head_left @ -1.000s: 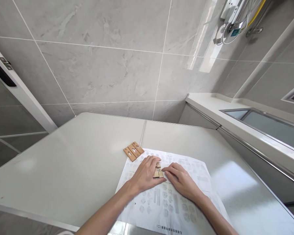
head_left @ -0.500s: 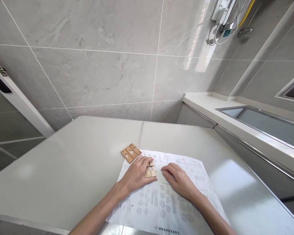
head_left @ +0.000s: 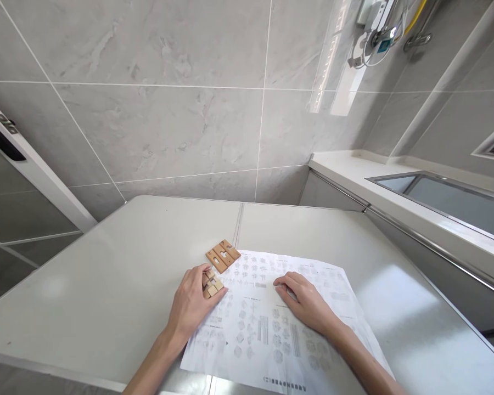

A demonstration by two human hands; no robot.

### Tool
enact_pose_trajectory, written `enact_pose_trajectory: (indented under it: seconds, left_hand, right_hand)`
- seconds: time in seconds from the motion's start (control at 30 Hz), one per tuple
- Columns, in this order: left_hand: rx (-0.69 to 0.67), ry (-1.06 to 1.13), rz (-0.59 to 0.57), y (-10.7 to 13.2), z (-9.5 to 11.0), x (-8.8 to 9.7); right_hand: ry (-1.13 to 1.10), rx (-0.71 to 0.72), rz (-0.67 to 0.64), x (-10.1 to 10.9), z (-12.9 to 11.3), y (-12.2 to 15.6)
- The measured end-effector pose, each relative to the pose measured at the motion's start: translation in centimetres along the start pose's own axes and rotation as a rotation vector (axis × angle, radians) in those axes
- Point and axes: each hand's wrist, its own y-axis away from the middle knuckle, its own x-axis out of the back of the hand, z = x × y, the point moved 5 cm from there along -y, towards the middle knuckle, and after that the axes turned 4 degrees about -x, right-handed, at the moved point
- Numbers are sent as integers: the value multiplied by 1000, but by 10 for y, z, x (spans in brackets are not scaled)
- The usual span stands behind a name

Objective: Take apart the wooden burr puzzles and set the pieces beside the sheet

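Observation:
My left hand [head_left: 192,298] is closed around a small group of pale wooden blocks [head_left: 213,286], its thumb along the near side and its fingers on the far side. The blocks lie by the left edge of a printed paper sheet [head_left: 255,329]; the palm side of the group is partly hidden. Just beyond them lies a set of brown wooden slotted pieces [head_left: 223,255], side by side, with cut-out holes. My right hand [head_left: 299,296] rests on the sheet, fingers bent together and curled under, so what is beneath the fingertips cannot be seen.
The sheet lies on a white table [head_left: 107,285] with a seam across it. A grey tiled wall [head_left: 160,120] stands behind. At right is a counter [head_left: 346,170] with a sink [head_left: 456,197]; at left, a white-framed door [head_left: 41,164].
My left hand has moved left with the pale wooden blocks, from the sheet's middle to its left edge, turning them slightly. The right hand stays about where it was on the sheet.

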Motion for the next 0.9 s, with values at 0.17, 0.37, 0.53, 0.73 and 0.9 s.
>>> enact_pose_trajectory:
  seconds: [0.17, 0.37, 0.53, 0.73, 0.9]
  left_hand:
    - [33, 21, -10, 1, 5, -3]
    - [153, 120, 41, -5, -17, 8]
    - [162, 173, 98, -35, -52, 17]
    - [135, 115, 34, -84, -80, 8]
    - [137, 84, -15, -116, -89, 0]
  right_hand:
    - [-13, -14, -5, -1, 1, 1]
    - [-25, -25, -11, -1, 3, 0]
    - [-22, -30, -4, -2, 4, 0]
    - [-41, -56, 1, -2, 5, -1]
    - [-68, -85, 18, -1, 7, -4]
